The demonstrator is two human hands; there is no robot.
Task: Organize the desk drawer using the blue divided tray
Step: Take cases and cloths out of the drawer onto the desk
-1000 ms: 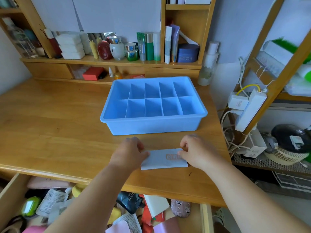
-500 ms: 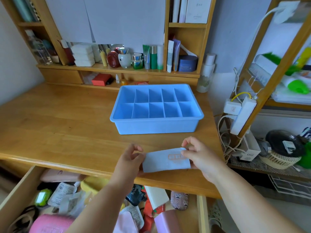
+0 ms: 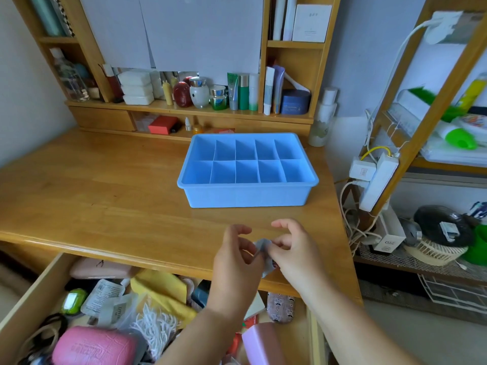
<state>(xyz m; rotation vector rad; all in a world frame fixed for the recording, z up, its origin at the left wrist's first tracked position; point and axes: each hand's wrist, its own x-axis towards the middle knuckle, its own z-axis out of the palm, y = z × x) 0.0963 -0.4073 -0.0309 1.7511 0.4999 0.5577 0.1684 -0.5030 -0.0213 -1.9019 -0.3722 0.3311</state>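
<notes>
The blue divided tray point(image 3: 247, 197) stands on the wooden desk point(image 3: 105, 201), its compartments bare. In front of it, above the desk's near edge, my left hand point(image 3: 235, 262) and my right hand point(image 3: 296, 248) meet and both pinch a small pale blue-grey cloth point(image 3: 264, 252), now folded into a narrow bundle between my fingers. Most of the cloth is hidden by my hands. Below the desk edge the open drawer point(image 3: 31, 301) is full of jumbled items.
In the drawer lie a pink case point(image 3: 95, 346), a yellow cloth point(image 3: 160, 288), white fringe point(image 3: 155, 325), packets and a patterned pouch point(image 3: 280, 306). Cosmetics and bottles line the back shelf point(image 3: 189, 110). A power strip point(image 3: 378, 180) and cables hang at the desk's right side.
The cloth, held flat and stretched between my hands before, is now folded small as my hands have come together. The view has shifted so more of the drawer shows.
</notes>
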